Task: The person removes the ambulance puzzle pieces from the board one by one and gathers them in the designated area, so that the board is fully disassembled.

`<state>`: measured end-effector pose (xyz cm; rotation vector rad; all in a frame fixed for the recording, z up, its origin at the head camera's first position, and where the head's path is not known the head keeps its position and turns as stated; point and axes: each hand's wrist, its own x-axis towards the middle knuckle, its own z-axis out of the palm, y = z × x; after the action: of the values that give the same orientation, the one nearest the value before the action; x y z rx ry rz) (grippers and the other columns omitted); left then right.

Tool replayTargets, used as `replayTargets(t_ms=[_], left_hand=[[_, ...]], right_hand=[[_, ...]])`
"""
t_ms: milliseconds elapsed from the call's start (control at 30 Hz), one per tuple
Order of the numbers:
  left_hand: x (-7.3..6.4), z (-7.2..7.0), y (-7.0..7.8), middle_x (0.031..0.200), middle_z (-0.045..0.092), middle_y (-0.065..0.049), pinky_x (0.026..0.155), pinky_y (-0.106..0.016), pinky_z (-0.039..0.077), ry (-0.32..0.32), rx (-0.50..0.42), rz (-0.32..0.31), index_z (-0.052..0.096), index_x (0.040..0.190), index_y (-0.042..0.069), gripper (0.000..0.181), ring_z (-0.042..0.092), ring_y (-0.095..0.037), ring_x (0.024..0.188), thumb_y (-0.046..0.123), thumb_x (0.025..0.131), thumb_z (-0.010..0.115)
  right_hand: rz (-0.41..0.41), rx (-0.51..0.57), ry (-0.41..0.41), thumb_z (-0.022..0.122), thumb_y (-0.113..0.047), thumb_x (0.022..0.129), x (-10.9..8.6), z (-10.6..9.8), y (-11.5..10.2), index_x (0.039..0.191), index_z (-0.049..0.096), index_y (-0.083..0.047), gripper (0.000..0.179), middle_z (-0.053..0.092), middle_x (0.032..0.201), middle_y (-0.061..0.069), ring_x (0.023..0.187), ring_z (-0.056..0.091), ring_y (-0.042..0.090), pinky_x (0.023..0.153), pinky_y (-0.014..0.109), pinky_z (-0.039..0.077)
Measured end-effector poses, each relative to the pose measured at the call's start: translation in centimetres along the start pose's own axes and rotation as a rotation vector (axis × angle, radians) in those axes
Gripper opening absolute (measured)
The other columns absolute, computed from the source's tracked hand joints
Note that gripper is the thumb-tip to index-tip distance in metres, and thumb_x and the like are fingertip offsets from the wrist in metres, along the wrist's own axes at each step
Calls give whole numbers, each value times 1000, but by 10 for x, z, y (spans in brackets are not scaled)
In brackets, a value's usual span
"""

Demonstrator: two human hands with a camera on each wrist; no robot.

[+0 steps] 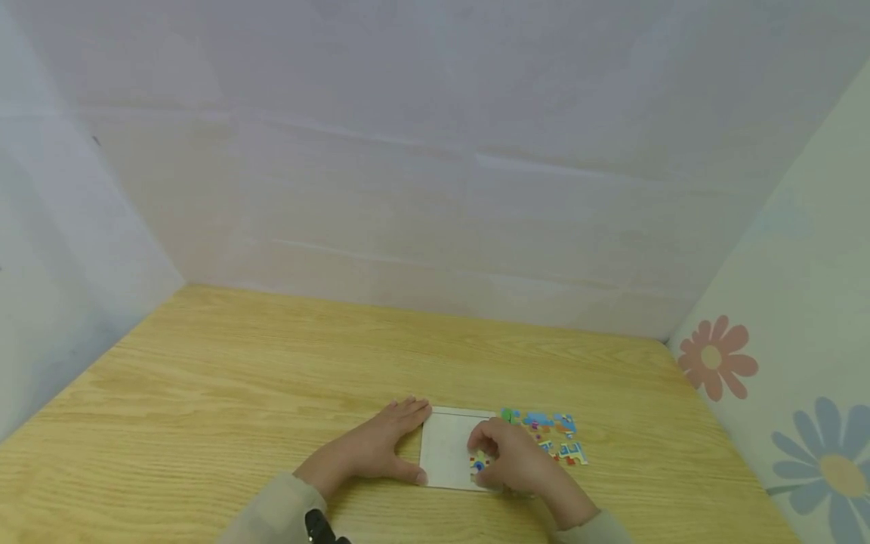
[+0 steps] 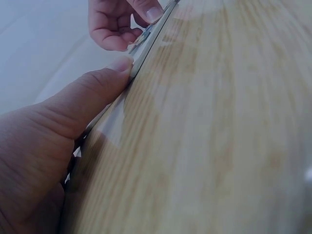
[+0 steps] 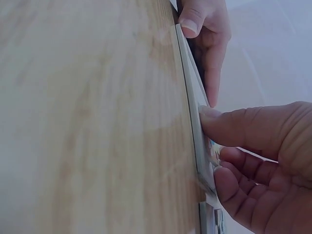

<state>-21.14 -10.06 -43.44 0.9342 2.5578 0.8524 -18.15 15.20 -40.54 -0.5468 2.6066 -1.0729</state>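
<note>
A white puzzle board (image 1: 445, 449) lies flat on the wooden table. My left hand (image 1: 382, 446) steadies it from the left, with the fingers at the far left corner and the thumb at the near one. In the left wrist view that thumb (image 2: 92, 92) presses against the board's edge. Over the right part of the board, my right hand (image 1: 516, 457) pinches a colourful jigsaw piece (image 1: 479, 462) with a blue round mark, at the near right corner. The right wrist view has the right thumb (image 3: 243, 124) by the board's edge and the other fingers curled; they partly hide the piece.
Several loose jigsaw pieces (image 1: 572, 452) in blue, yellow and red lie right of the board, partly behind the right hand. The wooden table (image 1: 272, 363) meets a pale cloth wall (image 1: 408, 189) at the back. A flower-printed wall (image 1: 802, 363) stands on the right.
</note>
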Motion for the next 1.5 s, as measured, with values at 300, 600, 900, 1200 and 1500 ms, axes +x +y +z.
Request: replayTargets(t_ms=[300,600,900,1200,1500], left_hand=[[0,1,0,153,23,-9,115,-48,11,6,17,10,28,146,7,99,13,-29,142,56,71,71],[-1,1,-1,153,24,-9,115,-49,12,10,21,11,28,146,7,99,14,-30,142,57,71,70],[0,0,-2,153,24,-9,115,-49,12,15,21,14,28,146,7,100,14,-30,142,57,71,71],[2,0,-4,153,23,-9,115,-49,11,16,15,19,28,146,7,100,13,-29,142,57,70,71],[2,1,-9,153,23,-8,115,-49,12,12,28,15,27,146,8,101,13,-28,142,59,70,70]], right_hand=[[-25,-5,13,80,-3,64,0,0,0,86,60,-12,31,49,81,1,75,45,16,61,23,41],[7,5,38,81,-5,64,-2,2,0,86,59,-10,31,50,79,1,73,45,15,59,21,42],[14,-3,55,79,-4,66,-3,2,-1,79,55,-12,28,49,73,-1,67,44,12,54,21,39],[69,94,134,78,-11,70,-6,6,6,83,59,-10,23,51,73,-1,65,45,10,52,18,41],[42,186,216,70,-9,80,-7,9,12,94,68,-6,15,59,78,-1,67,51,8,58,18,47]])
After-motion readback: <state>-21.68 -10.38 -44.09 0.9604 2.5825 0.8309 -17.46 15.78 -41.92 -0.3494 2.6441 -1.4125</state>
